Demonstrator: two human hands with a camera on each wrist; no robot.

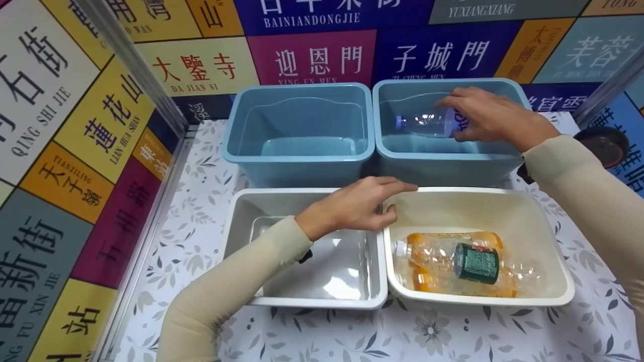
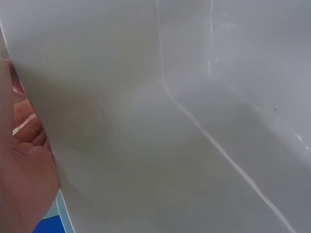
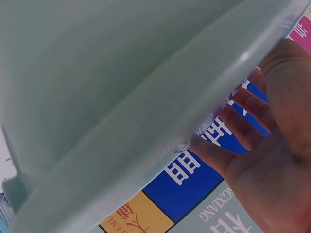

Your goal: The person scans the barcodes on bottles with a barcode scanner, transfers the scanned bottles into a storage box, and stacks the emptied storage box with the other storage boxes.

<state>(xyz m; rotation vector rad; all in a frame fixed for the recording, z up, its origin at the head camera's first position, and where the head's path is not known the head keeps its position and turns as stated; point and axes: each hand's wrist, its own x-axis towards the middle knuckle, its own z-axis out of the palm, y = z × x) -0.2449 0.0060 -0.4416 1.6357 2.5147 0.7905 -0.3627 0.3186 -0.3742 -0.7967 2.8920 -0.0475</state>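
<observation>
My right hand (image 1: 485,115) holds a clear plastic bottle (image 1: 427,123) by its base end, inside the mouth of the right blue bin (image 1: 448,155). The bottle lies sideways, purple cap to the left, with a purple label partly under the fingers. In the right wrist view the bin's wall hides most of the bottle, and the right hand (image 3: 267,145) shows at the right. My left hand (image 1: 354,206) is over the adjoining rims of the grey-white bin (image 1: 307,302) and the cream bin (image 1: 483,300), fingers loosely bent with nothing in them. The left wrist view shows this hand (image 2: 26,165) beside the bin wall.
In the cream bin lie clear bottles with orange labels (image 1: 465,289) and one with a dark green label (image 1: 477,263). A second blue bin (image 1: 299,159) stands at the back left. Sign-covered panels (image 1: 312,55) rise behind and at the left of the leaf-patterned tabletop (image 1: 427,332).
</observation>
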